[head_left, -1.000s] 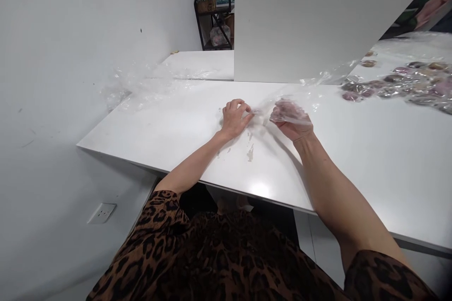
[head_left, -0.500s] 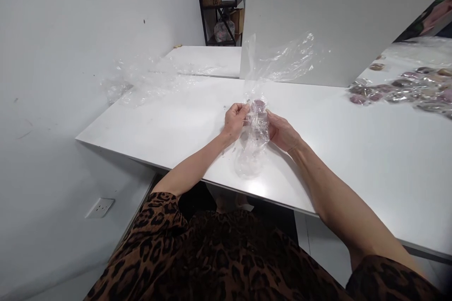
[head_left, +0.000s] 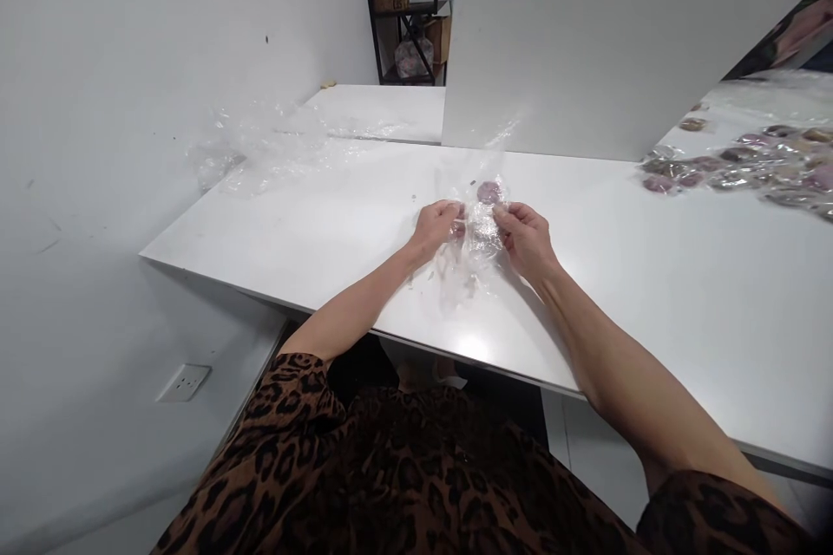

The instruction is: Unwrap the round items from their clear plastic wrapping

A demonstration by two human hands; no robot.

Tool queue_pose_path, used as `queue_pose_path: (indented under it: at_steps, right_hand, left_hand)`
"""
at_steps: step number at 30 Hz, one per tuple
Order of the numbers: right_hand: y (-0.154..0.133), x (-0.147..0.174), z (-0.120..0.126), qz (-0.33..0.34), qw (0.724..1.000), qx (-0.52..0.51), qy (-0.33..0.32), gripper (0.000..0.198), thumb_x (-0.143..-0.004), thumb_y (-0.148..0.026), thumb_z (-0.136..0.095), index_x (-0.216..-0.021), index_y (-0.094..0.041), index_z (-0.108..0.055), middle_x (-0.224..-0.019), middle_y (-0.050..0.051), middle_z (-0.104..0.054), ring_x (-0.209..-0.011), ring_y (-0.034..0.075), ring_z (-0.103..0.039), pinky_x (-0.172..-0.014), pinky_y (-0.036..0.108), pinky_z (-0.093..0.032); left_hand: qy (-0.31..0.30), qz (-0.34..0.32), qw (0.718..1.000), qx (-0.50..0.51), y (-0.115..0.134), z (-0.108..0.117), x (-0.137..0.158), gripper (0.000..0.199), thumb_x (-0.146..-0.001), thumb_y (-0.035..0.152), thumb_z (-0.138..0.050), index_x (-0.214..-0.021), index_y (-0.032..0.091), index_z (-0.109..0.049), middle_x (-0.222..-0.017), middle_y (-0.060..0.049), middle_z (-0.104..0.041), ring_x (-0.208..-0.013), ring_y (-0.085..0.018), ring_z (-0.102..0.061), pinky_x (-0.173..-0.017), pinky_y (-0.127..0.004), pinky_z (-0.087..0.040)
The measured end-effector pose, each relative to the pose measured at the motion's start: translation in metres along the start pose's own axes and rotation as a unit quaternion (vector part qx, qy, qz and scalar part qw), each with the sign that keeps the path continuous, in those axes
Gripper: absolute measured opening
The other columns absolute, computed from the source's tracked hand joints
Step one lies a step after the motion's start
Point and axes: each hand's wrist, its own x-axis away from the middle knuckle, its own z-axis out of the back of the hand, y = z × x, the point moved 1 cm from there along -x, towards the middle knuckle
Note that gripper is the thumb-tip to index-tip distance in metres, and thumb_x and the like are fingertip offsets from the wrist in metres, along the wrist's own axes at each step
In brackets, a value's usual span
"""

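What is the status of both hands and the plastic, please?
Left hand, right hand: both gripping clear plastic. Purple round piece between hands, slightly farther away. Loose clear film farther left, apart from hands.

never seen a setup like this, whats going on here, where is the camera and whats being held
There is no machine, just a bare-handed person. Every picture comes from one camera worn on the head, looking forward and down. On the white table, the left hand and right hand both pinch clear plastic; a purplish disc shows close by, though whether it is wrapped is unclear. Crumpled clear film lies toward the left, more coloured discs in shiny plastic toward the right.
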Motion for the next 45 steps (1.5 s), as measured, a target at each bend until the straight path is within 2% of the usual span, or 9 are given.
queue_pose_path:
  at_steps: [4, 9, 15, 20, 23, 28, 33, 38, 45]
  right_hand:
    - [0.001, -0.004, 0.003, -0.090, 0.995, -0.035, 0.020, 0.047, -0.059, -0.034, -0.096, -0.090, -0.024, -0.062, -0.076, -0.001, -0.067, -0.064, 0.014, -0.061, -0.056, 0.027, -0.054]
    - [-0.005, -0.001, -0.003, -0.086, 0.994, -0.061, -0.022, 0.048, -0.069, -0.054, -0.091, -0.094, -0.026, -0.061, -0.089, 0.000, -0.067, -0.072, 0.012, -0.063, -0.059, 0.023, -0.056]
    - [-0.004, 0.003, -0.002, -0.075, 0.996, 0.038, -0.033, 0.069, -0.060, -0.040, -0.093, -0.117, -0.028, -0.056, -0.108, 0.003, -0.065, -0.086, 0.018, -0.065, -0.070, 0.031, -0.056]
    - [0.000, -0.007, 0.009, -0.033, 0.994, 0.090, 0.042, 0.050, -0.058, -0.029, -0.082, -0.103, -0.028, -0.060, -0.114, 0.004, -0.061, -0.097, 0.020, -0.061, -0.081, 0.037, -0.054]
    - [-0.006, -0.005, 0.009, -0.018, 0.994, 0.104, 0.038, 0.039, -0.068, -0.041, -0.079, -0.101, -0.029, -0.061, -0.121, 0.004, -0.062, -0.104, 0.023, -0.060, -0.087, 0.041, -0.054]
    - [-0.008, 0.000, 0.008, 0.025, 0.971, 0.232, -0.047, 0.063, -0.069, -0.053, -0.083, -0.123, -0.029, -0.061, -0.141, 0.010, -0.057, -0.130, 0.034, -0.053, -0.106, 0.053, -0.049]
    - [0.001, -0.013, 0.025, 0.075, 0.919, 0.388, -0.020, 0.048, -0.069, -0.027, -0.073, -0.115, -0.024, -0.065, -0.130, 0.016, -0.062, -0.126, 0.039, -0.054, -0.109, 0.062, -0.044]
    - [-0.005, -0.014, 0.029, 0.105, 0.942, 0.319, 0.030, 0.027, -0.082, -0.042, -0.070, -0.104, -0.026, -0.066, -0.118, 0.010, -0.068, -0.110, 0.030, -0.060, -0.101, 0.054, -0.049]
    - [-0.005, -0.013, 0.017, 0.127, 0.956, 0.262, 0.021, 0.036, -0.084, -0.059, -0.070, -0.094, -0.025, -0.067, -0.101, 0.006, -0.070, -0.095, 0.024, -0.060, -0.093, 0.045, -0.049]
  left_hand:
    - [-0.031, -0.009, 0.992, 0.120, 0.013, 0.004, 0.000, 0.019, -0.097, 0.037, -0.067, -0.093, 0.019, -0.063, -0.122, -0.008, -0.073, -0.094, -0.017, -0.073, -0.086, -0.034, -0.058]
    - [-0.043, -0.023, 0.994, 0.098, 0.028, 0.007, 0.005, 0.030, -0.099, 0.049, -0.063, -0.090, 0.020, -0.059, -0.141, -0.006, -0.069, -0.116, -0.022, -0.071, -0.095, -0.036, -0.056]
    - [-0.082, -0.058, 0.991, 0.087, 0.042, 0.014, 0.010, 0.036, -0.104, 0.056, -0.050, -0.097, 0.024, -0.064, -0.148, -0.001, -0.066, -0.125, -0.023, -0.069, -0.095, -0.037, -0.057]
    - [-0.085, -0.082, 0.989, 0.094, 0.047, 0.021, 0.009, 0.038, -0.108, 0.052, -0.039, -0.104, 0.026, -0.066, -0.153, 0.001, -0.062, -0.130, -0.022, -0.067, -0.095, -0.037, -0.058]
    - [-0.083, -0.085, 0.989, 0.086, 0.050, 0.020, 0.012, 0.038, -0.108, 0.053, -0.040, -0.107, 0.027, -0.067, -0.154, 0.001, -0.061, -0.131, -0.024, -0.067, -0.094, -0.037, -0.060]
    - [-0.100, -0.092, 0.985, 0.106, 0.056, 0.019, 0.017, 0.036, -0.108, 0.048, -0.040, -0.109, 0.025, -0.068, -0.153, -0.002, -0.061, -0.131, -0.027, -0.067, -0.092, -0.040, -0.064]
    - [-0.036, -0.126, 0.987, 0.095, 0.070, 0.030, 0.018, 0.039, -0.111, 0.047, -0.035, -0.118, 0.026, -0.067, -0.157, -0.003, -0.054, -0.144, -0.036, -0.057, -0.098, -0.050, -0.063]
    - [-0.012, -0.157, 0.982, 0.100, 0.078, 0.044, 0.016, 0.043, -0.112, 0.045, -0.030, -0.118, 0.025, -0.068, -0.160, -0.001, -0.050, -0.149, -0.038, -0.051, -0.104, -0.054, -0.061]
    - [-0.015, -0.154, 0.983, 0.096, 0.080, 0.045, 0.016, 0.039, -0.110, 0.051, -0.036, -0.120, 0.027, -0.066, -0.164, 0.000, -0.046, -0.151, -0.039, -0.049, -0.104, -0.058, -0.060]
